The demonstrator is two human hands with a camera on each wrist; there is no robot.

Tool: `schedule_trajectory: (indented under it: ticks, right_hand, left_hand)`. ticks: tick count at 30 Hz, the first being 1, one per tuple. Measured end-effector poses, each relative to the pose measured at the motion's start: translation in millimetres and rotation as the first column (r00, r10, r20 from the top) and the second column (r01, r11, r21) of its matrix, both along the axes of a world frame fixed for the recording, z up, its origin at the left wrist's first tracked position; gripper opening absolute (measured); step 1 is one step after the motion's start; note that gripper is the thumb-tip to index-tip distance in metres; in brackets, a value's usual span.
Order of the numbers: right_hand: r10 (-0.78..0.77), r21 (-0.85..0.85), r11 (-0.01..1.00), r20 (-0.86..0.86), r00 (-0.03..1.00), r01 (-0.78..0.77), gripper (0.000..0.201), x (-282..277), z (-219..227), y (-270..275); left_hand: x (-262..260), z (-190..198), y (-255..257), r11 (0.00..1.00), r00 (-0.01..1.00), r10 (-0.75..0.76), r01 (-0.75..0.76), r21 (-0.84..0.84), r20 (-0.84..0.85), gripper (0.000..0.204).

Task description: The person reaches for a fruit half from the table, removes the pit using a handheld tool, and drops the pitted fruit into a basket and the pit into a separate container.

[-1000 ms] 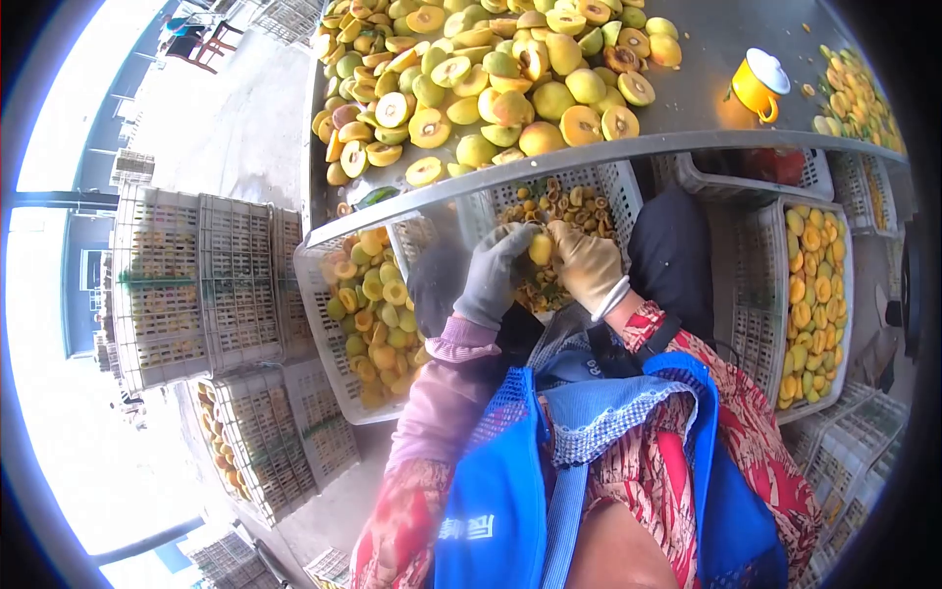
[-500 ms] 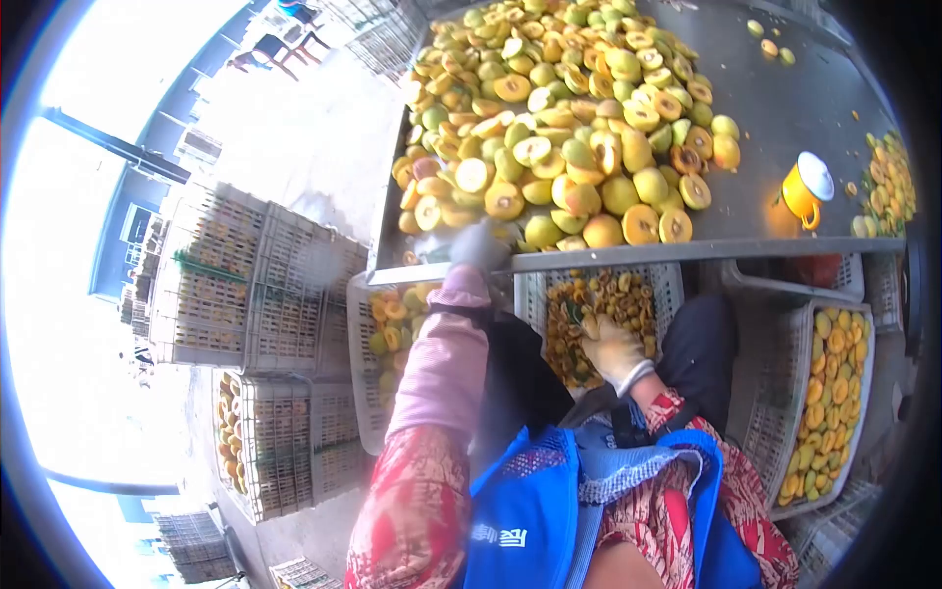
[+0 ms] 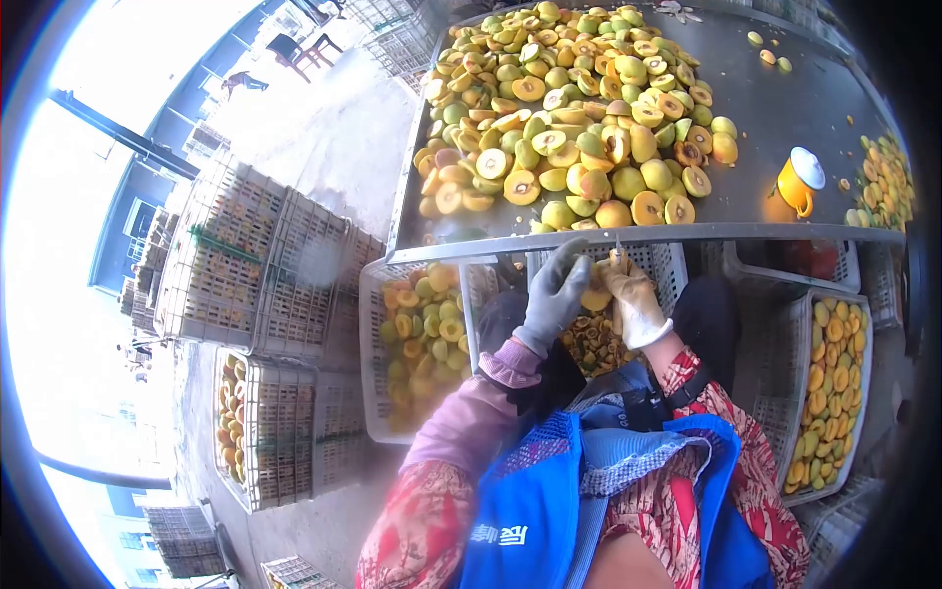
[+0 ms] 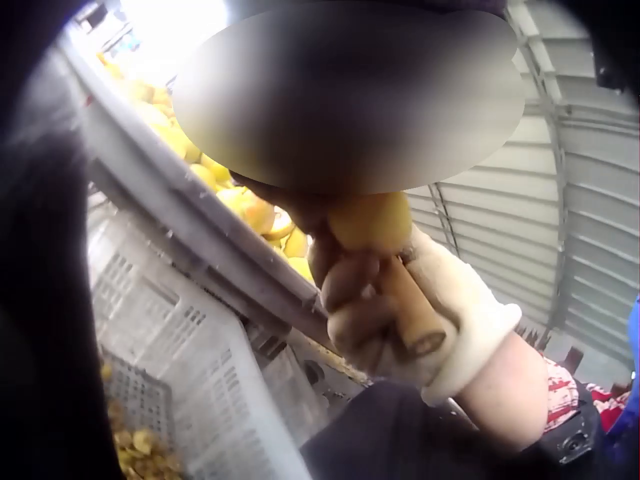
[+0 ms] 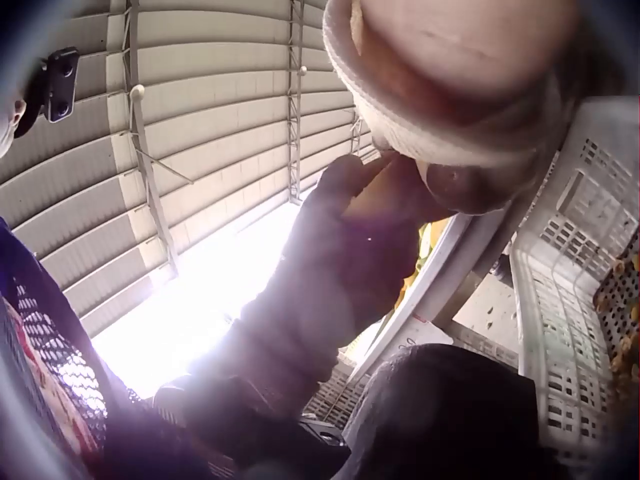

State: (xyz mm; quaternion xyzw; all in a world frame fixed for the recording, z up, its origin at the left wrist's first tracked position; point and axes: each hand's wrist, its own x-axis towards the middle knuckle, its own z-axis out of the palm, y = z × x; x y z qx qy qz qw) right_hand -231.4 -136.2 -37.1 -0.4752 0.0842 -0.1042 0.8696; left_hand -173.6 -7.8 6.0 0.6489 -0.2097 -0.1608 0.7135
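Room: both hands work just off the table's near edge (table [image 3: 760,123]), person's side, above the middle crate [image 3: 673,270]; can't tell if left fingertips touch the rim. Dark-trousered legs [image 3: 708,319] flank that crate, so sideways room is tight. On the table, the pile [image 3: 592,147] runs from the left edge past the middle and comes close to the near edge; a wide gap of metal separates it from the mug [image 3: 797,185], near the near edge toward the right corner. Small pile [image 3: 885,182] sits against the right edge

Grip: right hand [image 3: 636,299] has fingers curled round a tool [image 4: 415,325], wooden handle end showing below the fist. Left hand [image 3: 554,304] has bent fingers beside the fruit [image 4: 372,225]; can't tell whether it actually grips. Fruit is between the hands, right at the top of the right fist

Count: 1 tool, 1 fruit between the hands, 1 mug, 2 piles (too many pieces to count), 3 loose fruits [image 3: 767,57] toward the far edge, right of the pile. Left crate [image 3: 369,344] and right crate [image 3: 782,422] both hold fruit, middle one holds scraps
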Motion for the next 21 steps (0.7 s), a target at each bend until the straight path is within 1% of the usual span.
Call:
schedule_trajectory:
  ticks: [1,3,4,5,6,7,8,9,10,11,12,13,14,15,16,17,20,21]
  right_hand:
    - [-0.048,0.119,0.991,-0.073,0.996,0.056,0.015,-3,11,10]
    - [-0.074,0.182,0.98,-0.026,0.997,0.077,0.016,-4,16,30]
    - [-0.089,0.212,0.973,-0.012,0.996,0.09,0.016,-8,14,38]
    - [-0.114,0.112,0.988,0.095,0.989,0.104,0.016,-6,1,45]
    - [-0.023,0.226,0.974,0.041,0.999,0.013,0.015,-5,-2,48]
    - [-0.074,0.061,0.995,0.019,0.997,0.072,0.014,-2,1,55]
    - [0.044,-0.014,0.999,0.061,0.997,-0.044,0.014,-5,2,52]
    - [0.116,0.045,0.993,-0.103,0.988,-0.112,0.016,-14,5,43]
    - [0.192,0.116,0.979,-0.246,0.95,-0.168,0.02,-21,8,38]
    - [0.202,0.027,0.979,-0.318,0.926,-0.204,0.023,-28,13,35]
    - [0.211,-0.058,0.966,-0.388,0.897,-0.253,0.026,-33,18,34]
    - [0.215,-0.139,0.941,-0.455,0.864,-0.307,0.029,-35,19,33]
    - [0.108,-0.439,0.833,-0.467,0.878,-0.336,0.032,-36,17,34]
    - [0.008,-0.69,0.633,-0.446,0.895,-0.35,0.035,-35,18,36]
    - [-0.073,-0.866,0.362,-0.395,0.916,-0.345,0.039,-33,21,37]
    - [-0.074,-0.781,0.451,-0.516,0.853,-0.433,0.042,-31,26,36]
    - [-0.058,-0.793,0.367,-0.541,0.839,-0.487,0.041,-22,15,35]
    - [-0.068,-0.777,0.375,-0.566,0.821,-0.505,0.039,-21,17,37]
  left_hand:
    - [-9,-3,4,0.998,0.993,0.067,-0.067,-0.002,0.097,0.034]
    - [-28,-7,7,0.98,0.938,0.197,-0.2,-0.019,0.284,0.037]
    - [-34,-19,6,0.97,0.934,0.238,-0.245,-0.006,0.266,0.04]
    - [-32,-29,9,0.939,0.873,0.29,-0.338,0.059,0.392,0.04]
    - [-29,-34,10,0.898,0.806,0.311,-0.423,0.123,0.503,0.039]
    - [-25,-35,13,0.931,0.931,0.363,-0.361,-0.054,0.045,0.04]
    - [-15,-36,16,0.891,0.869,0.266,-0.387,-0.237,-0.417,0.041]
    - [-11,-34,18,0.881,0.854,0.248,-0.395,-0.26,-0.458,0.045]
    - [-5,-31,20,0.87,0.824,0.189,-0.393,-0.297,-0.534,0.048]
    - [1,-28,22,0.856,0.784,0.131,-0.398,-0.329,-0.606,0.051]
    - [7,-29,23,0.835,0.707,0.033,-0.407,-0.369,-0.706,0.053]
    - [12,-39,25,0.836,0.701,0.006,-0.394,-0.381,-0.713,0.052]
    - [10,-46,24,0.839,0.72,0.009,-0.383,-0.387,-0.693,0.052]
    - [8,-51,21,0.84,0.739,0.014,-0.374,-0.394,-0.673,0.052]
    - [6,-54,19,0.84,0.76,0.019,-0.365,-0.401,-0.65,0.052]
    - [4,-57,17,0.852,0.778,0.039,-0.354,-0.386,-0.627,0.052]
    - [-2,-57,12,0.885,0.829,0.097,-0.325,-0.333,-0.55,0.053]
    - [-3,-58,11,0.878,0.82,0.112,-0.346,-0.331,-0.562,0.053]
